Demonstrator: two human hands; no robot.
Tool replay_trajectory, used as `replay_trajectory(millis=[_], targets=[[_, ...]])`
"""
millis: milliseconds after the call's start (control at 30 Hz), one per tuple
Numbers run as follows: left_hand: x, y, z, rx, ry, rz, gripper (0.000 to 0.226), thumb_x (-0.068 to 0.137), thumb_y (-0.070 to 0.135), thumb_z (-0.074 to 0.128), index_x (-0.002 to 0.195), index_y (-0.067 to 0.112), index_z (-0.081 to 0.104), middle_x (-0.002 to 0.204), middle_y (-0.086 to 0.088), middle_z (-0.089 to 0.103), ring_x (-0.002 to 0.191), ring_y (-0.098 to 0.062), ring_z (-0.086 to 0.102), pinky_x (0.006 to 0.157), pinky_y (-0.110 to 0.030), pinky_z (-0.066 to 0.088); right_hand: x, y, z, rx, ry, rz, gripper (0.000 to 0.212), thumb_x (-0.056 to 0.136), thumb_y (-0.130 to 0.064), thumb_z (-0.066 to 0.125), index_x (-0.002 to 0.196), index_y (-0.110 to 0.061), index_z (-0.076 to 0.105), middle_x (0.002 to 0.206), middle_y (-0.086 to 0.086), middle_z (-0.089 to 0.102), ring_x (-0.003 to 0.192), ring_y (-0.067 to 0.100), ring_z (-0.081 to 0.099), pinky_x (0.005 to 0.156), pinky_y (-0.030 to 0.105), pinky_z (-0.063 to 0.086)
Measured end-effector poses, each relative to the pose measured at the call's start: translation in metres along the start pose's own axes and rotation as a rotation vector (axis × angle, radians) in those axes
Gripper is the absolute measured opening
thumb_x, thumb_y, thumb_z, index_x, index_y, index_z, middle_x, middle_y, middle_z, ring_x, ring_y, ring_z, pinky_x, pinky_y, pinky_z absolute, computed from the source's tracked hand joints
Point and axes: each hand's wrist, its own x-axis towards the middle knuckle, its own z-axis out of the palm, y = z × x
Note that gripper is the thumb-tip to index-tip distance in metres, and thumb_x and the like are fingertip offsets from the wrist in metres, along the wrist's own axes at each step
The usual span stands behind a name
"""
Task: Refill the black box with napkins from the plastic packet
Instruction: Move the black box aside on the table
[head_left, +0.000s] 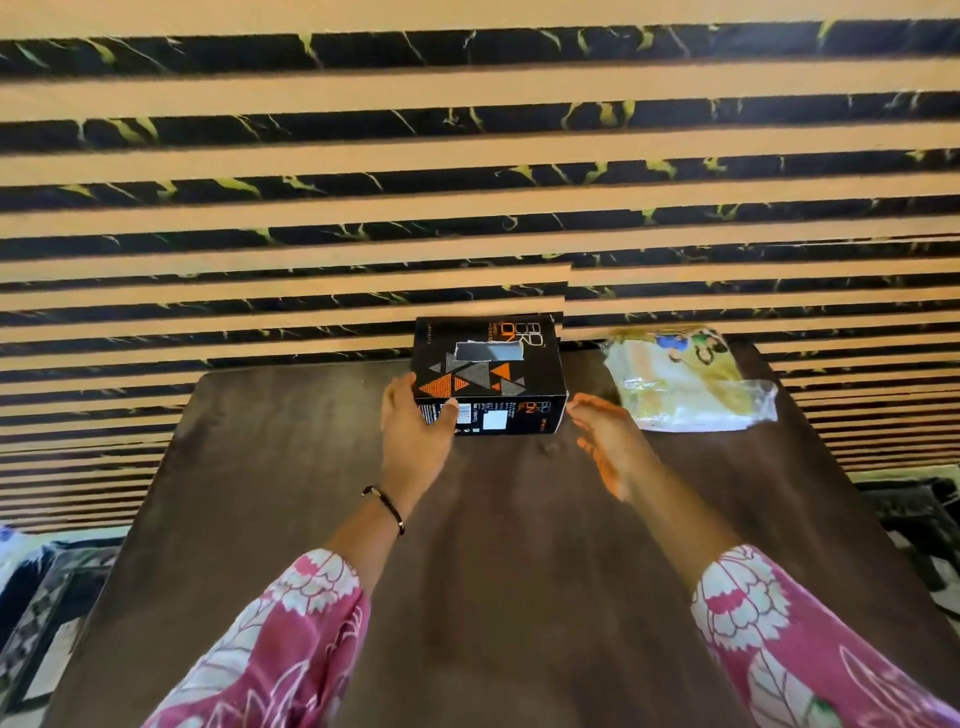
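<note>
A black box (491, 371) with orange and grey triangles and a slot in its top stands at the far middle of the dark wooden table (493, 545). My left hand (415, 421) grips the box's near left corner, thumb on the front face. My right hand (605, 436) is open just right of the box's near right corner, fingers spread, a small gap from it. The clear plastic packet (685, 382) of pale napkins lies flat to the right of the box, beyond my right hand.
A wall of tan and black marbled stripes (467, 208) rises right behind the table's far edge. Dark furniture (914, 519) stands beside the table's right side, and a patterned floor (47, 597) shows on the left.
</note>
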Motion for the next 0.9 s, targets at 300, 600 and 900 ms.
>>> replay_trajectory(millis=[300,600,900], targets=[[-0.006,-0.022,0.003,-0.120,-0.058,-0.072,0.036,0.083,0.019,0.061,0.113,0.033,0.046,0.115,0.004,0.064,0.106,-0.014,0.060,0.096,-0.040,0.048,-0.007,0.006,0.001,-0.073,-0.077,-0.032,0.030,0.094,-0.009,0.047,0.123,-0.017,0.052,0.101,-0.010,0.056,0.109,0.011,0.048,0.102,0.032,0.032],[-0.108,-0.016,-0.016,-0.161,-0.009,-0.104,0.040,0.089,0.009,0.055,0.128,0.011,0.043,0.103,0.017,0.046,0.104,-0.003,0.042,0.082,-0.013,0.032,-0.089,0.058,-0.029,-0.049,-0.176,0.006,0.034,0.093,-0.008,0.048,0.122,-0.025,0.052,0.108,-0.013,0.058,0.117,0.015,0.050,0.107,0.038,0.033],[-0.181,-0.040,-0.022,-0.149,0.019,-0.207,0.050,0.088,0.020,0.058,0.134,0.016,0.038,0.135,-0.002,0.050,0.124,-0.012,0.045,0.107,-0.041,0.038,-0.134,0.093,-0.059,-0.038,-0.246,0.045,0.034,0.091,-0.009,0.051,0.121,-0.025,0.052,0.122,-0.002,0.060,0.122,0.018,0.051,0.100,0.035,0.035]])
